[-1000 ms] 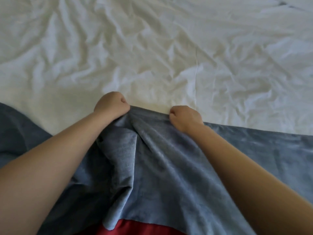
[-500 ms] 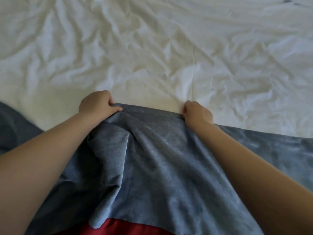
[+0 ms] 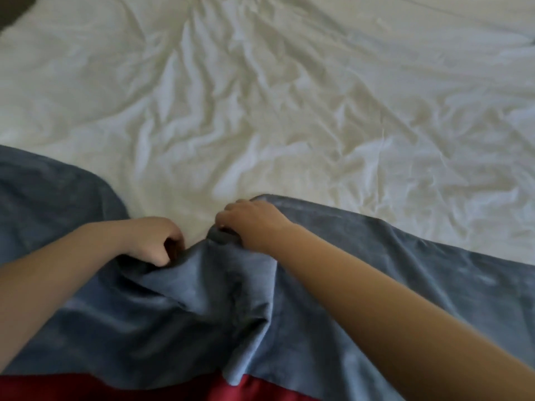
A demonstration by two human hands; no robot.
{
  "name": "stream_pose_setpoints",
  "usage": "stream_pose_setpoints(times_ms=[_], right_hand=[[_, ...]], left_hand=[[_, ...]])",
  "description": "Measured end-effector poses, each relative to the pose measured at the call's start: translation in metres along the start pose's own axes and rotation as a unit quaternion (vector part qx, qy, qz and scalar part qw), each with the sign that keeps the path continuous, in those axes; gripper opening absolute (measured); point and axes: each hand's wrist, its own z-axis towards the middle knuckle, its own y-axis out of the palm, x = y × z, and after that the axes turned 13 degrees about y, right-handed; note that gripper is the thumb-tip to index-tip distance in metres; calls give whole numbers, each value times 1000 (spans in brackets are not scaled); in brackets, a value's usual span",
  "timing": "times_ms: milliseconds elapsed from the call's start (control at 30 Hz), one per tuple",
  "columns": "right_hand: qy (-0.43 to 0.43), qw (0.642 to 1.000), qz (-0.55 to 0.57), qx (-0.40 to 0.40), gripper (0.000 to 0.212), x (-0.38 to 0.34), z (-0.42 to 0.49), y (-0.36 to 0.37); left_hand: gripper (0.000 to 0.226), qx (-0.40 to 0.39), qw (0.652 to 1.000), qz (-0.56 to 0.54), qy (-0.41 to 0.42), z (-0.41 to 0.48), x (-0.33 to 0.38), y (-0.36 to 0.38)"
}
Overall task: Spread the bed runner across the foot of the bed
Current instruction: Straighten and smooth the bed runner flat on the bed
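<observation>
A blue-grey velvety bed runner [image 3: 390, 256] lies across the near end of the bed, over a wrinkled white sheet [image 3: 289, 96]. Its middle is bunched into folds between my arms, and its far edge dips toward me there. My left hand [image 3: 156, 241] grips a fold of the runner's far edge with curled fingers. My right hand [image 3: 252, 224] grips a rolled bunch of the same edge just to the right. The two hands are close together. The runner reaches the left [image 3: 52, 192] and right borders of the view.
The white sheet covers the whole bed beyond the runner, heavily creased. A red cloth [image 3: 260, 389] shows under the runner's near edge at the bottom. A dark corner [image 3: 11, 10] at the top left lies past the bed's edge.
The view has swung left. My hands have come closer together and pulled back toward me, bunching the runner's far edge between them; the edge was stretched straighter before.
</observation>
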Motion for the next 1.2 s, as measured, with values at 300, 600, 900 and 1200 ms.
stream_pose_setpoints(times_ms=[300,600,900,1200], right_hand=[[148,984,-23,-95,35,-9,16,-8],[393,908,35,141,15,-14,9,8],[306,932,196,7,36,-7,35,12],[287,937,193,-56,22,18,62,-14]], left_hand=[[17,-32,989,140,42,-14,-31,-10],[11,451,865,218,-26,-19,-66,-39],[21,339,927,-143,70,11,-68,-52],[47,140,927,-346,-22,4,-77,-108]])
